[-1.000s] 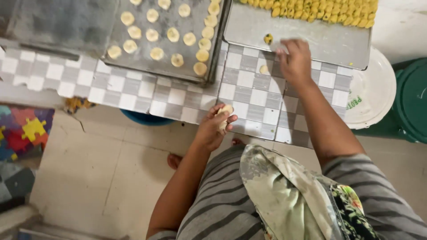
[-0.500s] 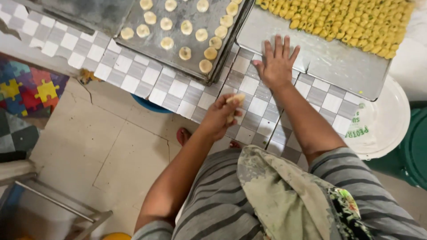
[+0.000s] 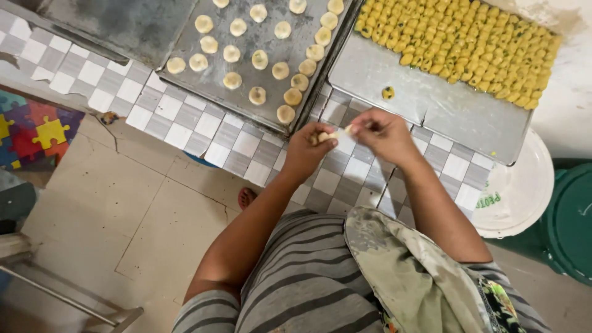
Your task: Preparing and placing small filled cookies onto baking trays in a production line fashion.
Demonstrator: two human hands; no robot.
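head view, looking down over a checked worktop (image 3: 185, 126).

left hand (image 3: 308, 151): fingers curled shut round a small pale dough piece (image 3: 330, 135), pinched at its left end. right hand (image 3: 382, 132): fingertips closed on the other end of the same piece. both hands meet over the worktop edge, just below the gap between two trays; the dough is in the air between them, not touching the worktop.

left tray (image 3: 154, 31): dark metal, lying flat on the worktop. on it pale round dough discs (image 3: 259, 60) in loose rows, set apart from one another, mostly on the tray's right half. the nearest disc sits at the tray's lower right corner, just above the left hand.

right tray (image 3: 444, 114): lighter metal, touching or just beside the left tray along their long edges. its far part is packed with small yellow balls (image 3: 468, 49), tight together. one single ball (image 3: 388, 93), yellow with dark flecks, lies alone on the bare near part, just above the right hand.

person wears a striped grey shirt (image 3: 302, 277); a stained cloth (image 3: 413, 271) hangs over the right side. white bucket lid (image 3: 518, 191) and green bin (image 3: 570, 222) to the right, below worktop level. puzzle mat (image 3: 31, 129) on the floor at left.
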